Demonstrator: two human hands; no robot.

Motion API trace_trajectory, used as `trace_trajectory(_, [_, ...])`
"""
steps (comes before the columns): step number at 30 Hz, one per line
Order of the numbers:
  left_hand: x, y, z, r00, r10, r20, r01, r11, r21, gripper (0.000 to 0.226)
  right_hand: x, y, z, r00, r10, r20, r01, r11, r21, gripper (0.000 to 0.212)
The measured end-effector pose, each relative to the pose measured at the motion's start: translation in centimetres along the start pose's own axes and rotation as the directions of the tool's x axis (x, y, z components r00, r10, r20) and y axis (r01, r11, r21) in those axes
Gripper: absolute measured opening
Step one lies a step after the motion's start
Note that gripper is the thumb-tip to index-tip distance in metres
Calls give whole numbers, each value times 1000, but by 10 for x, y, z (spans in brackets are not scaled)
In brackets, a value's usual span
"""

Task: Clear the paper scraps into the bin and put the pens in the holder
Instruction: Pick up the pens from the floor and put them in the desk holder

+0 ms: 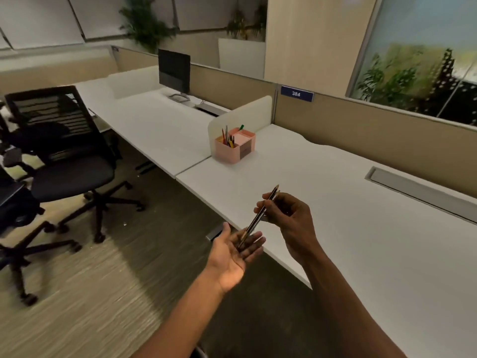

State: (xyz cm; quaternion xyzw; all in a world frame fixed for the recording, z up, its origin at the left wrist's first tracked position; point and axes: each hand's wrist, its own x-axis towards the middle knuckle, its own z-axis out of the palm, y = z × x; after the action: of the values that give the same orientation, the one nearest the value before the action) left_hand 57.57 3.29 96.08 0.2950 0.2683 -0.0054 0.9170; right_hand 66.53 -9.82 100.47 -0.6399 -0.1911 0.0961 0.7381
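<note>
My right hand (pixel 289 215) pinches two dark pencils (pixel 258 217) near their upper half, above the near edge of the white desk (pixel 361 228). The pencils slant down to the left, and their lower ends rest against the fingers of my left hand (pixel 233 253), which lies palm up and open below them. A pink pen holder (pixel 233 151) stands farther back on the desk at its left end, with several coloured pens upright in its left compartment. I see no paper scraps and no bin.
A low divider screen (pixel 247 109) stands behind the holder. A grey cable tray (pixel 423 192) runs along the desk's back right. The neighbouring desk carries a monitor (pixel 174 71). Black office chairs (pixel 64 156) stand on the carpet at left.
</note>
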Motion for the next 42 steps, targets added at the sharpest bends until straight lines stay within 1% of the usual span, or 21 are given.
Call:
trace_trajectory(2, [20, 21, 4, 1000, -19, -2, 19, 993, -119, 72, 24, 8, 14, 1000, -10, 16, 11, 999, -31, 17])
trace_trajectory(4, [39, 43, 8, 1000, -15, -2, 14, 986, -169, 71, 47, 17, 29, 999, -8, 35, 11, 997, -77, 17])
trace_trajectory(9, [84, 94, 4, 999, 13, -32, -18, 988, -151, 71, 110, 34, 51, 999, 5, 40, -2, 996, -88, 17])
trace_trajectory(12, [108, 113, -8, 997, 53, -59, -60, 991, -119, 67, 152, 42, 60, 1000, 21, -7, -22, 997, -78, 19])
trace_trajectory(14, [130, 122, -14, 993, 90, -77, -94, 994, -54, 63, 183, 47, 64, 999, 21, -42, -24, 996, -88, 20])
trace_trajectory(15, [143, 125, -15, 989, 115, -90, -114, 993, 9, 60, 200, 49, 65, 998, 22, -55, -27, 995, -93, 20])
trace_trajectory(17, [171, 133, -14, 976, 182, -119, -156, 968, 195, 53, 234, 53, 67, 996, 24, -80, -32, 994, -101, 23])
trace_trajectory(18, [187, 138, -13, 967, 224, -125, -177, 934, 309, 49, 253, 55, 69, 995, 23, -94, -33, 994, -106, 24])
trace_trajectory(19, [204, 142, -12, 953, 274, -126, -196, 879, 435, 45, 273, 58, 70, 994, 17, -107, -29, 993, -114, 25])
trace_trajectory(20, [222, 147, -12, 938, 325, -119, -204, 797, 569, 41, 292, 60, 72, 993, 6, -118, -20, 992, -121, 24])
trace_trajectory(21, [238, 150, -14, 920, 377, -104, -202, 686, 699, 39, 310, 63, 73, 991, -8, -131, -9, 992, -129, 21])
trace_trajectory(22, [258, 155, -17, 898, 433, -81, -192, 550, 812, 40, 331, 66, 74, 990, -21, -141, 2, 991, -133, 17])
trace_trajectory(23, [275, 158, -22, 880, 472, -49, -173, 416, 893, 43, 348, 70, 75, 988, -31, -154, 9, 990, -139, 15])
trace_trajectory(25, [312, 166, -36, 869, 495, -1, -122, 216, 969, 54, 388, 79, 76, 984, -55, -172, 26, 986, -163, 18])
trace_trajectory(27, [345, 173, -53, 877, 480, 13, -26, 21, 999, 63, 424, 91, 76, 978, -76, -192, 36, 978, -207, 23])
trace_trajectory(29, [373, 179, -69, 877, 480, 26, 68, -177, 982, 67, 458, 103, 79, 974, -114, -196, 63, 966, -250, 19])
trace_trajectory(30, [384, 181, -74, 875, 482, 33, 101, -249, 963, 68, 474, 110, 80, 971, -141, -195, 82, 957, -279, 18])
trace_trajectory(33, [410, 184, -85, 892, 450, 41, 158, -395, 905, 69, 514, 133, 86, 966, -192, -175, 119, 925, -361, 15])
trace_trajectory(36, [425, 179, -98, 914, 403, 50, 165, -480, 861, 68, 543, 155, 93, 965, -212, -153, 127, 892, -433, 17])
trace_trajectory(39, [429, 171, -107, 906, 413, 94, 147, -515, 845, 73, 563, 173, 99, 974, -199, -106, 122, 862, -493, 22])
trace_trajectory(42, [430, 168, -113, 896, 427, 119, 136, -521, 842, 76, 571, 188, 107, 984, -171, -42, 119, 822, -557, 23])
